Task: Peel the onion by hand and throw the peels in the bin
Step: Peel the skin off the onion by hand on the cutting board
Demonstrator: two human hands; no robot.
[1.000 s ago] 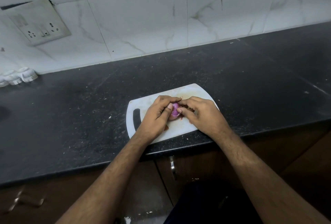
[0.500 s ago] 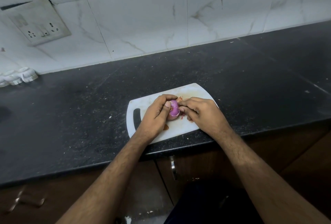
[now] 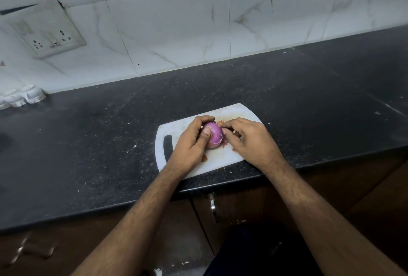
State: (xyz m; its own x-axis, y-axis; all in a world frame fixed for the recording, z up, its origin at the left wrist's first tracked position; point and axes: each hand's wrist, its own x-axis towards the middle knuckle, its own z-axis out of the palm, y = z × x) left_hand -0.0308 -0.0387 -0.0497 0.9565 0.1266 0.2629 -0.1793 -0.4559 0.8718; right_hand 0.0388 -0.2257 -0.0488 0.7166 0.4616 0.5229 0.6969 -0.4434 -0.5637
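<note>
A small purple onion (image 3: 214,135) with most of its dry skin off is held over the white cutting board (image 3: 231,156). My left hand (image 3: 190,143) grips it, thumb across its front and fingers curled round the far side. My right hand (image 3: 247,138) pinches at the onion's right side, fingertips touching it and curled round a bit of skin. Brown peel scraps (image 3: 220,123) lie on the board behind the onion, and another scrap (image 3: 204,158) lies near my left wrist. No bin is in view.
The board sits at the front edge of a dark speckled counter (image 3: 88,143). A wall socket (image 3: 47,32) is on the tiled wall at the left, and a white ridged object (image 3: 22,97) stands at the counter's back left. Brown cabinet doors with a handle (image 3: 213,207) are below.
The onion has been turned between my hands and more of its purple surface now shows. My right hand has shifted slightly to the right, away from the left thumb.
</note>
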